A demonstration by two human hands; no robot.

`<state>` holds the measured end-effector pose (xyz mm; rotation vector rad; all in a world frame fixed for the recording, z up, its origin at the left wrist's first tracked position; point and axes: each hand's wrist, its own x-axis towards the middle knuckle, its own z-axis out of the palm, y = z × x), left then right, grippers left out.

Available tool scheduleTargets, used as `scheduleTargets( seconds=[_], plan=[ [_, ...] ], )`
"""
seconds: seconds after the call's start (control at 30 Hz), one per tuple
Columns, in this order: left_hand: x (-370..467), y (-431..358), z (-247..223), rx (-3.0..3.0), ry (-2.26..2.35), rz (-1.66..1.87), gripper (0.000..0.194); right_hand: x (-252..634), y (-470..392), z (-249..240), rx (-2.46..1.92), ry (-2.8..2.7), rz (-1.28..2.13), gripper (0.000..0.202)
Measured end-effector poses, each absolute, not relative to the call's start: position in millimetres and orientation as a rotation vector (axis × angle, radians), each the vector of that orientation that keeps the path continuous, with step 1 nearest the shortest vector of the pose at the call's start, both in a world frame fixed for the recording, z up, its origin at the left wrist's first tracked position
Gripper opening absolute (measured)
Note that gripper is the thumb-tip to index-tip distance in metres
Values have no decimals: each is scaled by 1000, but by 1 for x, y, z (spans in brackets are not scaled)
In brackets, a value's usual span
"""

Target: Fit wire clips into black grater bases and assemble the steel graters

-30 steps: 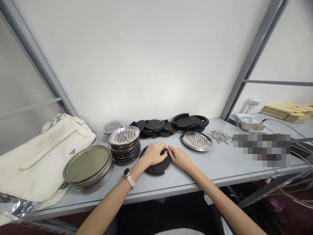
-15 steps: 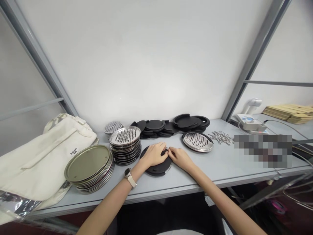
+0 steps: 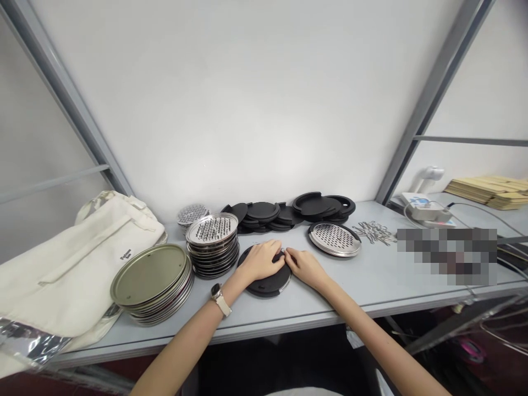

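Note:
My left hand [image 3: 262,260] lies across a black round disc [image 3: 268,285] on the table, its fingers bent around the far right edge and pressing it down. At that edge my right hand [image 3: 304,265] is closed in a pinch on a small shiny metal piece [image 3: 282,251], mostly hidden by the fingertips. To the right of the hands lies a round grater plate [image 3: 335,239] with a black rim piece. Further right is a loose pile of small metal clips [image 3: 376,232]. Left of the disc stands a stack of round grater plates [image 3: 212,230].
Several black round holders [image 3: 264,211] lie in a row near the wall. A stack of olive-topped round plates [image 3: 148,275] and a cream fabric bag [image 3: 82,258] are at left. Another grater stack [image 3: 192,212] stands behind. A white device [image 3: 424,209] with cables sits at right.
The whole view has shifted very slightly. Both hands stay at the disc's far right edge with almost no visible movement.

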<state>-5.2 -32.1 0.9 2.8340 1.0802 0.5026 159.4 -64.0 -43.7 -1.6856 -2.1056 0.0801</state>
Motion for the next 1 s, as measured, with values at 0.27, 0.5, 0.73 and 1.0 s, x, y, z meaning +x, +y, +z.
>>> scheduleTargets(
  seconds=[0.27,0.5,0.73,1.0],
  plan=[
    [-5,-32,1,2855,1065,535,11,158,-63,-44,-1726,-2116,76,27],
    [-7,-31,-1,2864,1032,594,10,158,-64,-42,-1693,-2094,106,28],
    [-6,-31,-2,2875,1058,562,12,159,-65,-40,-1670,-2070,126,30],
    [-7,-30,-3,2885,1025,591,10,158,-65,-43,-1661,-2077,126,28]
  ],
)
